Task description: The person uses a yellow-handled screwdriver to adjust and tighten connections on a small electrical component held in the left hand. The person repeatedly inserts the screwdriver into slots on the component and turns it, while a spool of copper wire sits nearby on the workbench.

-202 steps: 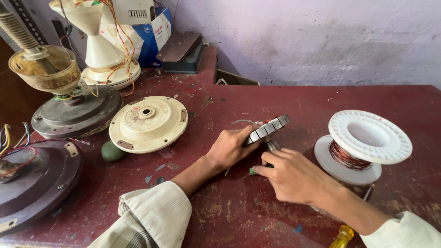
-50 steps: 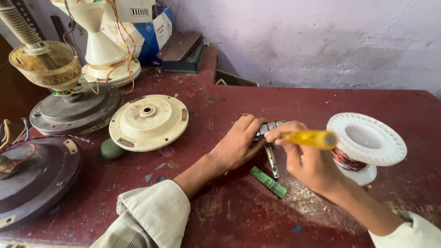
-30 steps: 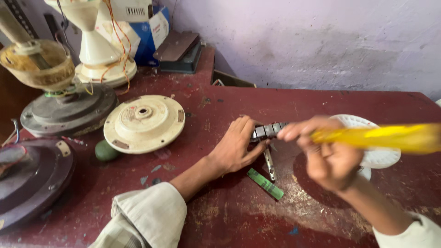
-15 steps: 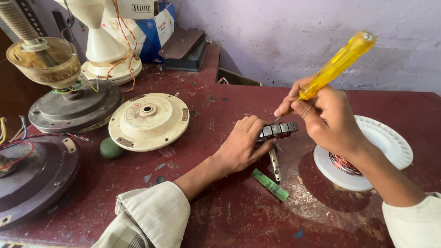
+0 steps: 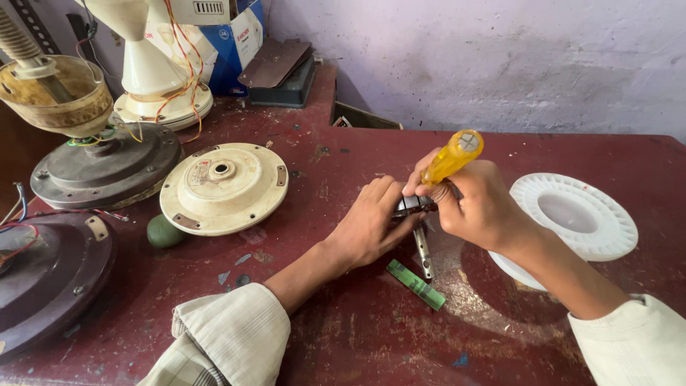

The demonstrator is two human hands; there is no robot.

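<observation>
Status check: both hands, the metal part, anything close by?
Left hand pins metal part on table. Right hand grips yellow-handled screwdriver. Green strip beside.

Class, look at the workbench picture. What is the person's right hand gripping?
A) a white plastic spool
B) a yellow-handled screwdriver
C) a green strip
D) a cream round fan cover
B: the right hand is closed around the yellow-handled screwdriver, held over the small metal part that the left hand steadies on the red table.
</observation>
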